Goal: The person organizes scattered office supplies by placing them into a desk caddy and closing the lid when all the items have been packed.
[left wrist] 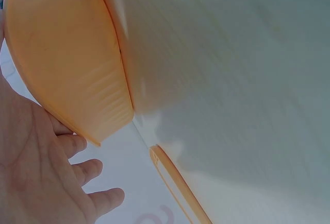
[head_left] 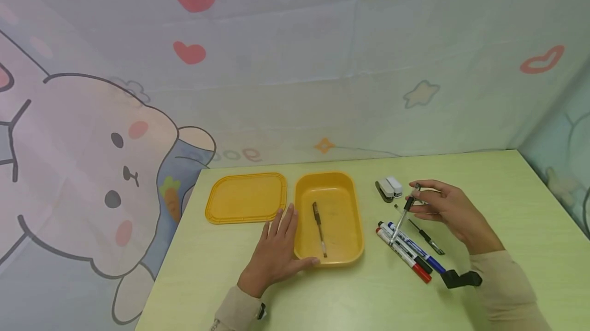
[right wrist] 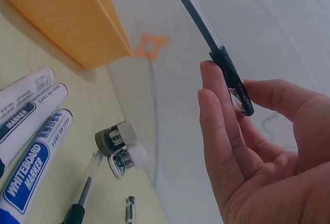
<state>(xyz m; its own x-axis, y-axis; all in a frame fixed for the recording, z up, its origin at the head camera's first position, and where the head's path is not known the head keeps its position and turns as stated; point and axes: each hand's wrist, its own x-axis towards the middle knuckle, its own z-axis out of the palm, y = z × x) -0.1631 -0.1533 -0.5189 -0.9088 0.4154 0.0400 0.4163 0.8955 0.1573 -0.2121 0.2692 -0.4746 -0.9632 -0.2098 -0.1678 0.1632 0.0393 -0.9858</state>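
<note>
My right hand (head_left: 449, 210) pinches a gel pen (head_left: 405, 210) by its black-capped end, between thumb and fingers. The pen's clear barrel slants down over several markers in the head view; in the right wrist view the pen (right wrist: 206, 33) stands out above my fingers. My left hand (head_left: 276, 251) lies against the left side of a yellow plastic box (head_left: 358, 239), its fingers extended and thumb at the front rim. Inside the box lies another gel pen (head_left: 319, 226). In the left wrist view the fingers (left wrist: 87, 170) spread past the box rim.
Red, black and blue whiteboard markers (head_left: 407, 254) lie side by side right of the box. Another gel pen (head_left: 426, 237) lies beneath my right hand. Small white-and-dark stapler-like items (head_left: 388, 188) stand behind. A yellow lid (head_left: 246, 198) lies left of the box.
</note>
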